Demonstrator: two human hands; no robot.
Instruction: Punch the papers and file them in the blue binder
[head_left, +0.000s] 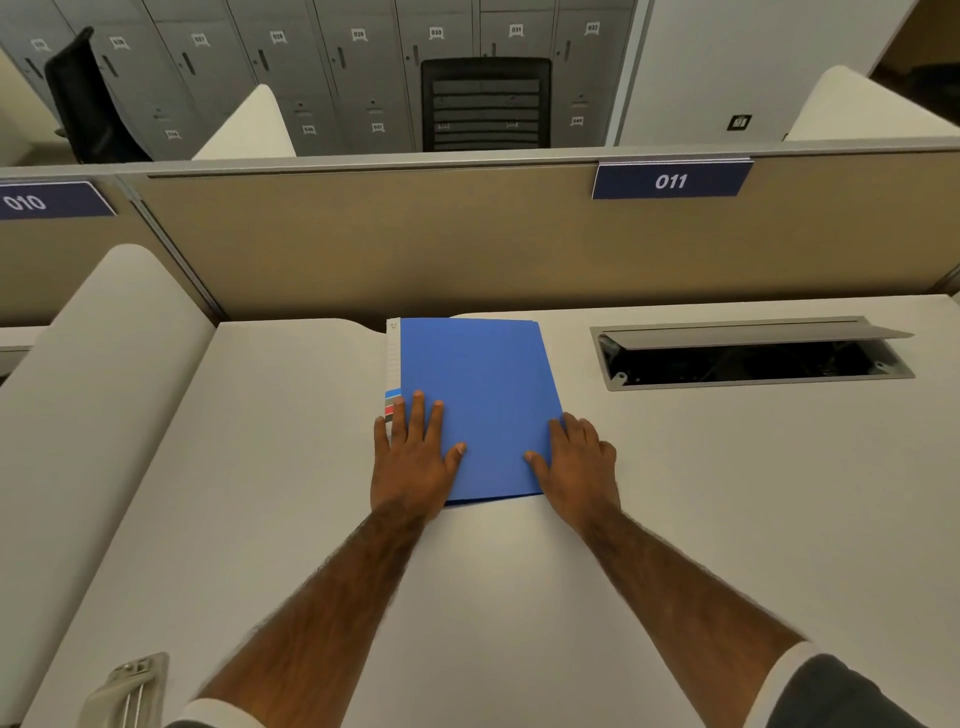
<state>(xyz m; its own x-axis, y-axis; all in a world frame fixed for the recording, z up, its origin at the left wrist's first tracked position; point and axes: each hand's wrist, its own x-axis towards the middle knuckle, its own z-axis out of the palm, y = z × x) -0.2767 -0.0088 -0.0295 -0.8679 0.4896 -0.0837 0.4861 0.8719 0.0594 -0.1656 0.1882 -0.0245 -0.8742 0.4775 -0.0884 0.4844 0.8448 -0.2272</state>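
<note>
The blue binder (483, 395) lies closed and flat on the white desk (675, 493), its white labelled spine along the left edge. My left hand (415, 457) rests palm down on the binder's near left corner, fingers spread over the cover and spine. My right hand (579, 462) lies flat at the near right corner, thumb on the cover, fingers along the right edge. No loose papers or hole punch are in sight.
An open cable tray (748, 353) with a raised grey lid is sunk into the desk at the right. A tan partition (415, 244) marked 011 stands behind. A white curved divider (104, 364) bounds the left. A metal bracket (130, 691) sits at the near left.
</note>
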